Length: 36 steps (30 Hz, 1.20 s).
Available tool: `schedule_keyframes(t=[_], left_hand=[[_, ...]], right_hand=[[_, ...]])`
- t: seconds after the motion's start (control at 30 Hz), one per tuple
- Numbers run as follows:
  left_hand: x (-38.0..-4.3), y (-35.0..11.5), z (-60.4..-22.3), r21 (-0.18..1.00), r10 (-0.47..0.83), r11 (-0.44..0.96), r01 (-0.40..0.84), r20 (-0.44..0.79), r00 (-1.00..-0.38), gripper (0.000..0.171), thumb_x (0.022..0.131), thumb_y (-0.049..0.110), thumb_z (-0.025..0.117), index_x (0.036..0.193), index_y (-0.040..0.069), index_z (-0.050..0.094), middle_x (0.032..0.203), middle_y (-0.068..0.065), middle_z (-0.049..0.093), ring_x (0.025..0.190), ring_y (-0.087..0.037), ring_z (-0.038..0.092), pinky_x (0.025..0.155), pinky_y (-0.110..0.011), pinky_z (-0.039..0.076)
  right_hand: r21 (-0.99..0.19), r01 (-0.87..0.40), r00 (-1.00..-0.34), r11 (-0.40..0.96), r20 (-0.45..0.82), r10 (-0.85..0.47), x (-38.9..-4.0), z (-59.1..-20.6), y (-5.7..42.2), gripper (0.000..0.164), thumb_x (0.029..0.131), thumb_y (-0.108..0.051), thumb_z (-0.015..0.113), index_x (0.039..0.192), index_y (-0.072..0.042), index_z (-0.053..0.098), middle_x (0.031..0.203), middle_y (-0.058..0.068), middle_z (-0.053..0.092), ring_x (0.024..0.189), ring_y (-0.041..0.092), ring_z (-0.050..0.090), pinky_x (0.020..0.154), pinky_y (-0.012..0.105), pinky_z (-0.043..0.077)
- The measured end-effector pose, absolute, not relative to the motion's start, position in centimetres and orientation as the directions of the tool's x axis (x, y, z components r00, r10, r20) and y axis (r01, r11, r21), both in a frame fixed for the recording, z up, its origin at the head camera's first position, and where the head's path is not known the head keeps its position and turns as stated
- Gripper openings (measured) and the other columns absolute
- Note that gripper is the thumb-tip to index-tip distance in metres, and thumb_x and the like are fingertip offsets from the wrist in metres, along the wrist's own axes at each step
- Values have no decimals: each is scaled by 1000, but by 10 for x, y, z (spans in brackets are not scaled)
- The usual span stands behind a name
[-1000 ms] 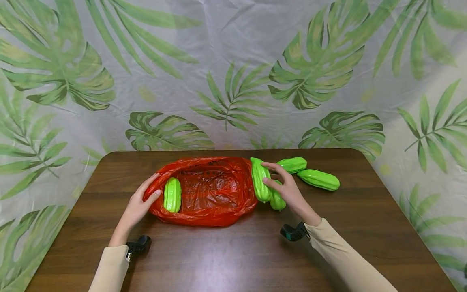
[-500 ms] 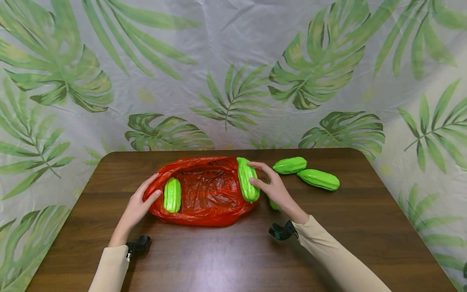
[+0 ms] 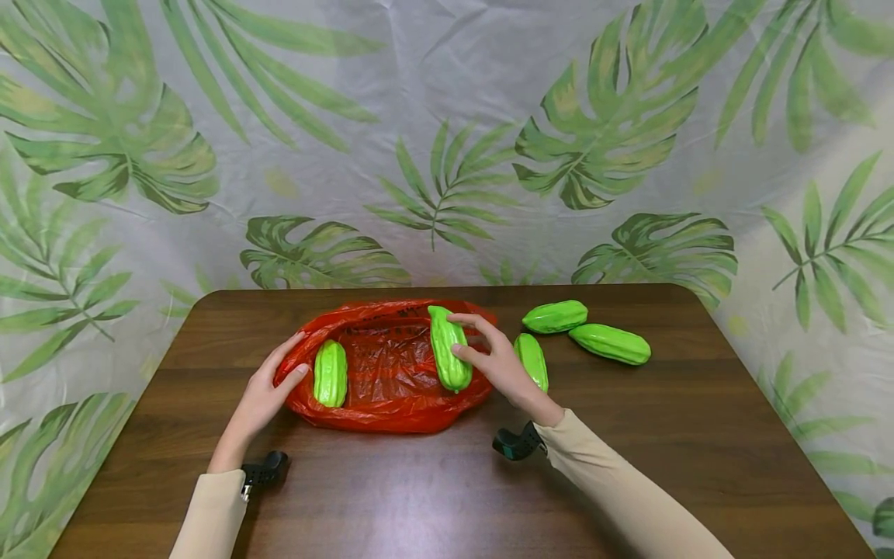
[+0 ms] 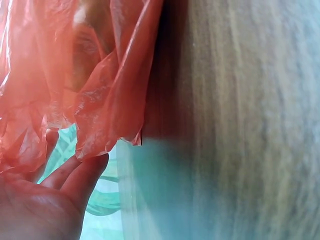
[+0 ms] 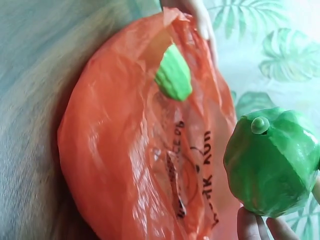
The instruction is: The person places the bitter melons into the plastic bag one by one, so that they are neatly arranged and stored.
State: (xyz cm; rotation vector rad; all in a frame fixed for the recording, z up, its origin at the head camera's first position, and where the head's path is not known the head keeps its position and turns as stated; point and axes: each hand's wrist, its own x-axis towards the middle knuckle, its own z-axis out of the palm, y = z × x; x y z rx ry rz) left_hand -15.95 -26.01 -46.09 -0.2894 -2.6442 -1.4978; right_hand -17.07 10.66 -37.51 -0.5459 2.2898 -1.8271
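So one gourd (image 3: pixel 330 373) lies in the red bag (image 3: pixel 391 407); the right hand (image 3: pixel 497 365) grips a second (image 3: pixel 448 358) above its mouth; the left hand (image 3: pixel 268 388) pinches the rim; three (image 3: pixel 532 360) wait on the table (image 3: pixel 447 481).

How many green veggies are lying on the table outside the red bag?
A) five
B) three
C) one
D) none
B: three green veggies lie on the wooden table to the right of the red bag; a fourth lies inside the bag, and the right hand holds a fifth over the bag's opening.
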Motion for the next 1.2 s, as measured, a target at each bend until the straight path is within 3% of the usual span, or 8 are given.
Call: schedule_keyframes(t=[0.37,0.7,1.2], left_hand=[[-158,-260,-460,845,122,490,213,176,-977,57,96,18,59,149,14,36,151,-18,31,135,-42,29,101,-66,27],[-158,-260,-462,843,120,497,207,170,-978,56,97,19,58,149,14,36,151,-18,30,135,-42,28,101,-66,26],[-159,-261,-461,838,121,504,208,171,-978,56,97,20,57,148,12,36,151,-20,29,135,-44,28,101,-67,26]], right_hand=[[-959,-221,-909,180,135,-395,-188,-413,87,44,95,-10,59,138,-5,49,139,17,46,112,37,52,89,47,47],[-961,-207,-912,183,122,-392,-187,-419,67,42,95,-18,61,136,-17,52,136,7,48,109,28,56,83,39,51],[-944,-255,-895,210,148,-421,-187,-429,36,43,94,-16,62,136,-13,51,133,11,50,107,32,56,80,36,52]])
